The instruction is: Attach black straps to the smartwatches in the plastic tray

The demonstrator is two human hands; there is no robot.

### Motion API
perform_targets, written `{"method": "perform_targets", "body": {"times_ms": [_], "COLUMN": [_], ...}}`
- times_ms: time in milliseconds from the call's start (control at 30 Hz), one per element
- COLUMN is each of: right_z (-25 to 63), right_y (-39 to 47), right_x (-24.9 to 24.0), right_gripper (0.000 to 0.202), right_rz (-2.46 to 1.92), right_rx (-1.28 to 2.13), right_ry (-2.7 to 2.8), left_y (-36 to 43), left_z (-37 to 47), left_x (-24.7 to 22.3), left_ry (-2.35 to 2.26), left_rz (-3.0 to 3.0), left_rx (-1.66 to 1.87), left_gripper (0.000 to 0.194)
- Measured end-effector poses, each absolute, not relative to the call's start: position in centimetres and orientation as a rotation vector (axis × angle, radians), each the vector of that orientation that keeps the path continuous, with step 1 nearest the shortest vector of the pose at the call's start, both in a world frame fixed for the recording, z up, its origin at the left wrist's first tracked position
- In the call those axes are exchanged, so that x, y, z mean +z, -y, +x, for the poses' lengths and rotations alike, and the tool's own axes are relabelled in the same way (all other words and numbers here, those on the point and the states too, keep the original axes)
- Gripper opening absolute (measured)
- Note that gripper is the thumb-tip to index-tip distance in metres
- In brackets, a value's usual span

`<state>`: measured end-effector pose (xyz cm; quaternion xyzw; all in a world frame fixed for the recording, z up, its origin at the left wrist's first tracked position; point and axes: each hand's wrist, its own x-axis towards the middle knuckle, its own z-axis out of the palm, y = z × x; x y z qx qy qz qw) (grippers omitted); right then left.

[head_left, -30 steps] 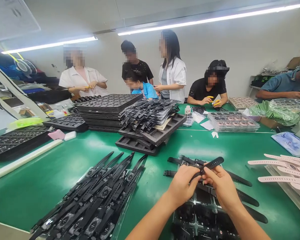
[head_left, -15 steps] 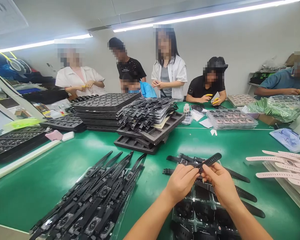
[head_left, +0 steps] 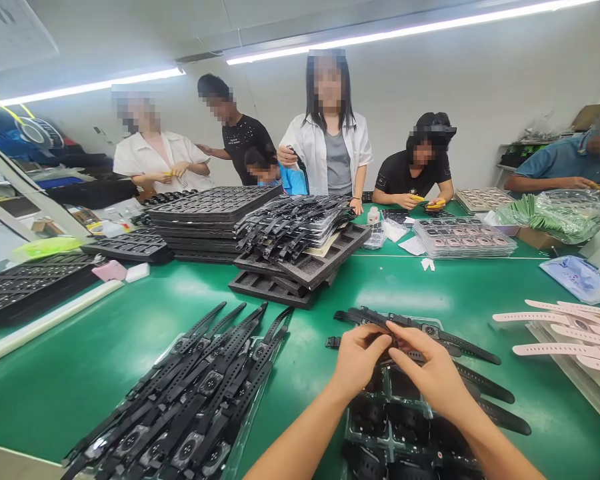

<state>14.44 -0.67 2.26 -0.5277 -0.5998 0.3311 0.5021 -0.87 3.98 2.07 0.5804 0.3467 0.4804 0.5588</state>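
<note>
Above the right-hand clear tray, my left hand (head_left: 363, 357) pinches a black watch strap (head_left: 363, 319) whose end points up and left. My right hand (head_left: 427, 360) grips the same strap from the other side, index finger on top and thumb below. Whatever sits between the fingertips is mostly hidden. Beneath my hands, the clear plastic tray (head_left: 390, 437) holds black smartwatches (head_left: 407, 423) in its pockets. Several black straps (head_left: 503, 417) stick out past its right side. To the left, more black smartwatches (head_left: 210, 383) lie face down in slanting rows on another clear tray.
Stacked black foam trays (head_left: 200, 230) stand at the back, beside a pile of black watches (head_left: 293, 223). Pink straps (head_left: 555, 350) lie on trays at right. A white bar (head_left: 50, 323) lies at left. Several people sit or stand across the green table (head_left: 430, 287).
The strap end now points up and left instead of up and right. My right fingers have moved left, closer to my left hand. Across the table, a standing person has raised a dark strap.
</note>
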Motion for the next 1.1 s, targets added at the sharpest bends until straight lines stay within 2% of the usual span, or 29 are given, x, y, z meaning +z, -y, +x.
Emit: {"method": "perform_targets", "body": {"times_ms": [200, 300, 500, 633, 767, 900, 1100], "right_z": [14.6, 14.5, 14.4, 14.8, 15.3, 15.5, 15.7], "right_y": [0.9, 1.1, 1.0, 0.6, 0.3, 0.1, 0.0], "right_x": [2.6, 2.6, 1.9, 1.2, 1.2, 1.6, 1.7], "right_gripper": [0.042, 0.043, 0.022, 0.026, 0.033, 0.030, 0.031], "right_rz": [-1.383, -1.414, -1.242, -1.164, -1.180, -1.232, -1.215], "right_rx": [0.805, 0.776, 0.801, 0.881, 0.915, 0.938, 0.979], "right_ry": [1.437, 1.500, 1.445, 1.193, 1.122, 1.220, 1.162], "left_y": [-4.6, -4.4, -3.4, -3.4, -3.8, -4.2, -4.2], "left_z": [-0.9, -1.1, -1.7, -1.9, -1.8, -1.9, -1.9], "left_x": [1.9, 2.0, 2.4, 2.9, 3.0, 2.9, 3.1], "left_ry": [-0.784, -0.740, -0.540, -0.658, -0.791, -0.855, -0.874], "left_rz": [1.054, 1.175, 1.319, 1.545, 1.617, 1.522, 1.531], "left_rx": [1.192, 1.113, 1.015, 0.995, 0.887, 1.014, 0.972], "left_gripper": [0.033, 0.035, 0.037, 0.049, 0.035, 0.035, 0.026]}}
